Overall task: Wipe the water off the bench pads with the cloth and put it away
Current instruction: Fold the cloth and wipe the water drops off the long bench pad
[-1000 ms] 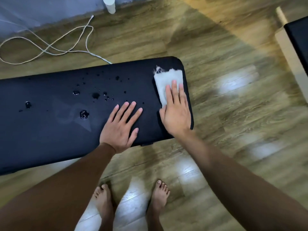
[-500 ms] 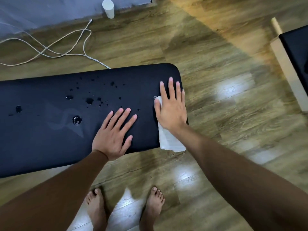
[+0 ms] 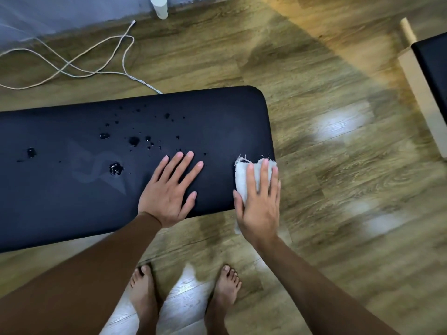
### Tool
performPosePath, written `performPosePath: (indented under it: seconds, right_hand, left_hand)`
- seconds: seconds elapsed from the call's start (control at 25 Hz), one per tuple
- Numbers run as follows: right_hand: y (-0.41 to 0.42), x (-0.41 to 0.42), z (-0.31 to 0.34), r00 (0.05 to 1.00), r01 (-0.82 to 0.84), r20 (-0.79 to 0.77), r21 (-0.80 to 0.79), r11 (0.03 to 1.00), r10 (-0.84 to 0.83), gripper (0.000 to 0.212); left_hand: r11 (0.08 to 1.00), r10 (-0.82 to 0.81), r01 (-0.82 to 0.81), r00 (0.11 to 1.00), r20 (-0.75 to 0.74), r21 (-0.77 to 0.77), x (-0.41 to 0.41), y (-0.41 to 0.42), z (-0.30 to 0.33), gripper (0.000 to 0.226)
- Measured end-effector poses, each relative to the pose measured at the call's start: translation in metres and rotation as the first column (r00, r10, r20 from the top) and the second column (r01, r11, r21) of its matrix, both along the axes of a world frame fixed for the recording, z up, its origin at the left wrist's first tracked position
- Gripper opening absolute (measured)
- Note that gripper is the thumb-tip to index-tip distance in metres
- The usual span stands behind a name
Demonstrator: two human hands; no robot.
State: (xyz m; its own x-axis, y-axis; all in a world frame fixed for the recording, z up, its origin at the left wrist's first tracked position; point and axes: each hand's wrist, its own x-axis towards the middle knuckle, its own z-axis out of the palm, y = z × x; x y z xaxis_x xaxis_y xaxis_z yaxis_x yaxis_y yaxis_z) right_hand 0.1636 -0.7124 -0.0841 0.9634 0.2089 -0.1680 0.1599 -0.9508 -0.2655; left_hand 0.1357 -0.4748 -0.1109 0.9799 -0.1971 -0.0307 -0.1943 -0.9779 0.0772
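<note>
Head view: our flat right hand [image 3: 257,201] presses the frayed white cloth [image 3: 244,175] on the black padded bench [image 3: 217,122].
Left hand [image 3: 169,189]: flat, fingers spread, bracing.
Advice: we sweep toward the water droplets [image 3: 134,140].

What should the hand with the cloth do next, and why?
Probably slide the cloth leftward across the bench pad toward the water drops. The right hand presses it flat at the pad's right end, where no drops show, while the beads all sit left of the left hand, which rests flat in the path and would likely need to lift.
</note>
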Motion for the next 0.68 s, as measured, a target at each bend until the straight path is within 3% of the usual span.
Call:
performPosePath:
  seconds: [0.16, 0.44, 0.68]
  right_hand:
    - [0.016, 0.031, -0.001, 0.997, -0.069, 0.032, 0.025, 0.997, 0.068, 0.058]
    - [0.078, 0.19, 0.012, 0.993, -0.111, -0.039, 0.008, 0.994, 0.111, 0.06]
    - [0.055, 0.118, 0.012, 0.996, -0.093, -0.016, -0.03, 0.995, 0.093, 0.063]
  left_hand:
    - [1.0, -0.005, 0.005, 1.0, -0.01, 0.012, -0.001, 0.001, -0.003, 0.068]
    - [1.0, -0.008, 0.008, 1.0, 0.003, 0.017, 0.0, 0.002, -0.007, 0.069]
    - [1.0, -0.005, 0.005, 1.0, 0.02, -0.005, -0.001, 0.001, -0.006, 0.068]
